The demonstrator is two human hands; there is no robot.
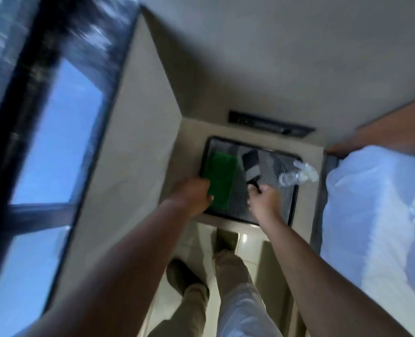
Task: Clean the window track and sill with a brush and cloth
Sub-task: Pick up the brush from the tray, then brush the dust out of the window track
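A green cloth (222, 177) lies on the left half of a grey floor mat (273, 166). My left hand (193, 195) closes on the cloth's near edge. Beside it a brush (250, 166) with a dark and grey head rests on the mat, its black handle pointing toward me. My right hand (266, 200) is wrapped around that handle. The window (55, 132) with its dark frame runs along the left, and the pale sill (138, 132) slopes below it. The picture is blurred by motion.
A clear plastic bottle (296, 175) lies on the mat's right edge. A bed with white bedding (376, 210) fills the right side. A dark vent (270, 124) sits low on the far wall. My legs and shoes (184, 276) stand on pale floor tiles.
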